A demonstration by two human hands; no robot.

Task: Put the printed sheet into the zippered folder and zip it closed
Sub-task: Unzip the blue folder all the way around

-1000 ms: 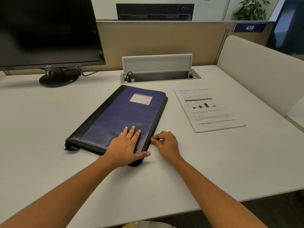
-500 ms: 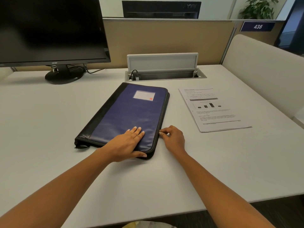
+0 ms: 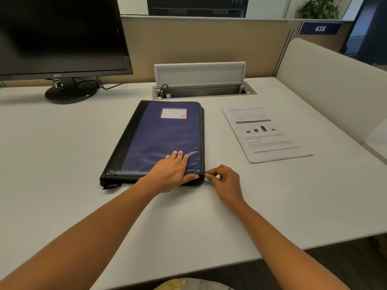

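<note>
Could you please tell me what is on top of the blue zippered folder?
The left hand rests flat on the zippered folder near its front right corner; a white label sits near the far edge. Its cover hides the inside.

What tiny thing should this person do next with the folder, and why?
Probably draw the zip along the edge to open the folder: the right hand pinches it at the near right corner, the left hand presses the cover flat, and the printed sheet lies outside on the desk.
</note>
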